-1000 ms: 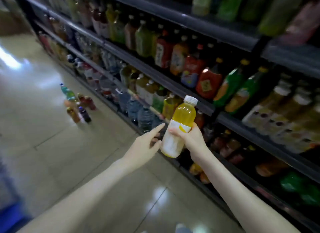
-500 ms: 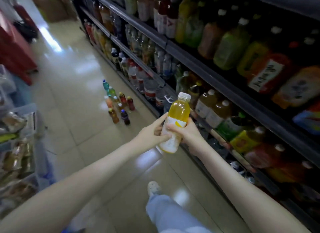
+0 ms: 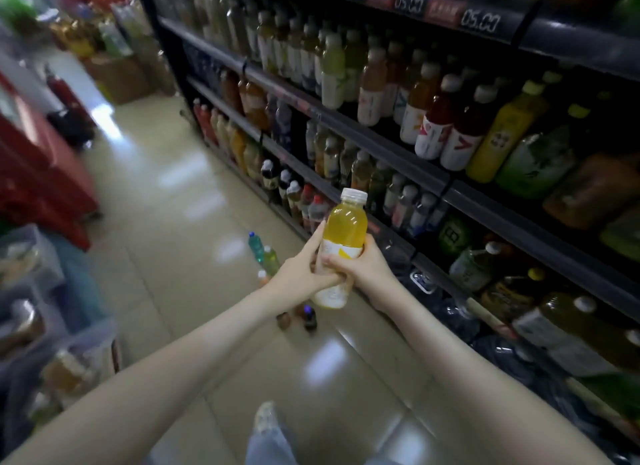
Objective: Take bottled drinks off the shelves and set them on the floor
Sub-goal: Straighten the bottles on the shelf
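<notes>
Dark metal tiered shelves [image 3: 408,163], right: each tier carries upright rows of plastic drink bottles [image 3: 372,87] in yellow, red, green and clear. Glossy beige tiled floor [image 3: 166,243], left: a small cluster of upright bottles [image 3: 255,246] stands near the lowest tier, partly hidden.

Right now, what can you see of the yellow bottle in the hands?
The yellow bottle is clear plastic, full of yellow drink, with a white cap and a white label round its lower half. Capped and nearly upright, it is held in the air above the floor. The left hand grips its lower left side; the right hand wraps its right side, thumb across the label.
</notes>
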{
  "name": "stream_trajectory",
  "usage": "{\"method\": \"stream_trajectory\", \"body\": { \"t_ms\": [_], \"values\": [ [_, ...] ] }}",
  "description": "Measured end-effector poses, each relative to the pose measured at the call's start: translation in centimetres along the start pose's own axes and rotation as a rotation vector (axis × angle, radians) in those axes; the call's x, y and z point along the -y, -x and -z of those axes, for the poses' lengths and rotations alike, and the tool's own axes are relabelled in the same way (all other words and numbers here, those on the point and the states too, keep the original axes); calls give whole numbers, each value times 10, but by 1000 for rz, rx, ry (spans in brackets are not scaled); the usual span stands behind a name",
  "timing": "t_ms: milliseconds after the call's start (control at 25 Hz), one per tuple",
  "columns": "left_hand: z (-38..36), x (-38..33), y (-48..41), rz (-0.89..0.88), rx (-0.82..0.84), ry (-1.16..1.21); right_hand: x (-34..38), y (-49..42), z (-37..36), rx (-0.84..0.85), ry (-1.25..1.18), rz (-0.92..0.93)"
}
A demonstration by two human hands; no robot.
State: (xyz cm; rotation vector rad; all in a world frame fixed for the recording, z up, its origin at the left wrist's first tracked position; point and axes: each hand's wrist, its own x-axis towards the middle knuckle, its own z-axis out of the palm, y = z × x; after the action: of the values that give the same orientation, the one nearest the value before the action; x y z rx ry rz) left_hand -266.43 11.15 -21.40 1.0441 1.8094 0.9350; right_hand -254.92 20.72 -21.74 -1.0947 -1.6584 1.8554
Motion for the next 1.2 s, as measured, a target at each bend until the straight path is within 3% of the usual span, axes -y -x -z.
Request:
{"method": "stream_trajectory", "body": {
  "t_ms": [200, 600, 720, 960, 1200],
  "values": [
    [98, -37, -89, -201, 92, -189, 57, -79, -36, -139, -103, 69],
    [170, -63, -263, -546, 230, -379, 109, -231, -37, -488, -13, 265],
    [206, -68, -328, -752, 8, -603, 124, -281, -43, -691, -23, 364],
    [250, -61, -459, -754, -331, -831, 130, -387, -57, -1030, -12, 414],
    [250, -52, -522, -1082, -260, -958, 129, -465, -68, -1231, 116, 379]
  ]
}}
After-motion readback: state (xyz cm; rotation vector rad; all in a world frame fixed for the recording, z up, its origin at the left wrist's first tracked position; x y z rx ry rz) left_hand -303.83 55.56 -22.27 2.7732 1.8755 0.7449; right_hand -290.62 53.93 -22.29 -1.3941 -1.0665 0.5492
